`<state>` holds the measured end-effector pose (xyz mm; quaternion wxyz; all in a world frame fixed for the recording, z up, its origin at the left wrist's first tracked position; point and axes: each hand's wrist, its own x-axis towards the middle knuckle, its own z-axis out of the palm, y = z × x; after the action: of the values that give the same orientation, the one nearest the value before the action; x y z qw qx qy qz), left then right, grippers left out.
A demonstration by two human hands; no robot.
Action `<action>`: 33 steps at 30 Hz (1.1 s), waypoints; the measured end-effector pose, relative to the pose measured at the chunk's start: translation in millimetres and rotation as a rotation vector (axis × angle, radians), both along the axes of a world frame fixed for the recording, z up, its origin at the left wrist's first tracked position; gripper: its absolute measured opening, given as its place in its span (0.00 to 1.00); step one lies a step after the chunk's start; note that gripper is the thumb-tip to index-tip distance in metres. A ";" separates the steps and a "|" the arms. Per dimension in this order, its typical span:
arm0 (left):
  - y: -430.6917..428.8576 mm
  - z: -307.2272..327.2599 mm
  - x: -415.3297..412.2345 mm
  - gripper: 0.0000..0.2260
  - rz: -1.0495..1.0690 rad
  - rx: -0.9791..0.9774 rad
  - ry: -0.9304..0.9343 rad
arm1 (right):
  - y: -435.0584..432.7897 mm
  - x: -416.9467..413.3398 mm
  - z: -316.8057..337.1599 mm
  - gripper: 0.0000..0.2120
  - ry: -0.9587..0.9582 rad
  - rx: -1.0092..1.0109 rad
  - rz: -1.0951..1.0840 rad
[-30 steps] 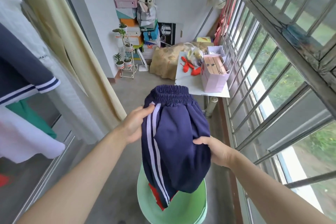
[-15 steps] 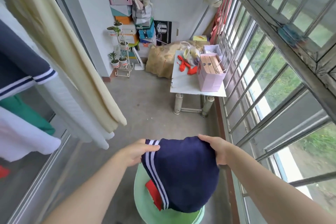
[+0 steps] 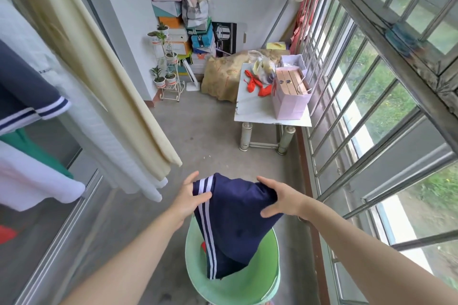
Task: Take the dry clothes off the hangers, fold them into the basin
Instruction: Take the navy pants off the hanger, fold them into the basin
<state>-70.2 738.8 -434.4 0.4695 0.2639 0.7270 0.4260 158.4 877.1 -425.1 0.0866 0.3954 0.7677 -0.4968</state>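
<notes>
Head view is showing my left hand [image 3: 190, 199] pinching the striped edge of the folded navy pants [image 3: 235, 215] and my right hand [image 3: 280, 202] gripping the other side, dipping them into the near green basin [image 3: 250, 287]. More clothes [image 3: 29, 96] are hanging on the left, so I am guessing plenty is waiting.

Narrow balcony lane, hemmed in on both sides.
The bare concrete floor [image 3: 205, 136] lies open between the hanging cream cloth sheets [image 3: 111, 82] on the left and the grey metal window bars [image 3: 347, 131] on the right. A small white table [image 3: 260, 116] blocks the far right. Below, a navy white-striped garment [image 3: 235, 218] fills the far half of the round green plastic basin [image 3: 247, 287]; the near half is free.
</notes>
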 end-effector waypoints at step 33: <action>33.8 143.4 -10.5 0.06 0.026 0.422 -0.168 | 2.9 -2.4 109.6 0.19 0.621 -0.652 -0.711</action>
<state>-80.7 772.6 -291.0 0.4572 0.3107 0.5834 0.5950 156.0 880.0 -315.5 -0.1981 0.4176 0.3839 -0.7993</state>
